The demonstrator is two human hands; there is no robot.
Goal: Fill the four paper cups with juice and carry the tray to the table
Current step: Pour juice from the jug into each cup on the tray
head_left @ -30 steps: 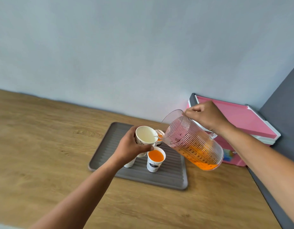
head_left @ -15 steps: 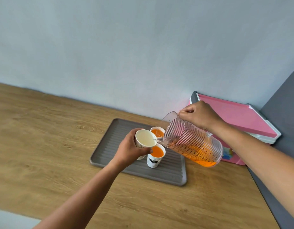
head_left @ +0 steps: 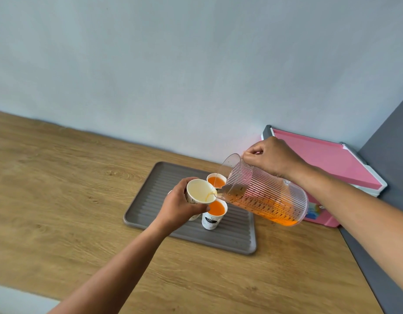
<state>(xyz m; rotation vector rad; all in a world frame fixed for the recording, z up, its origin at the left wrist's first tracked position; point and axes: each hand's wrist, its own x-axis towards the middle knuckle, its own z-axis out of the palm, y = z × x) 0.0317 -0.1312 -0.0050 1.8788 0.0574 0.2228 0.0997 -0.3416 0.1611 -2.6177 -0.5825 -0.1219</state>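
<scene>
Head view: what's entered above the tray (head_left: 150,196)?
— Item: paper cup (head_left: 199,192), tilted, held over the tray's middle; left hand (head_left: 180,207), fingers wrapped round its wall. Thin, light, likely crushable: grip low, gently. Item: pitcher (head_left: 264,196), ribbed clear plastic, tipped at the cup's rim, a thin stream of juice (head_left: 277,214) entering; right hand (head_left: 271,158) clenched round its top. Probably heavy, sloshing.
— And round it?
— Two filled cups (head_left: 215,214) on the tray; wooden counter (head_left: 60,177) beneath; pink box (head_left: 327,159) right of the tray, against the pale wall (head_left: 196,64).

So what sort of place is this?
Likely a home or office kitchen counter: wood-grain worktop against a plain wall, a grey tray of paper cups, a pink box.
</scene>
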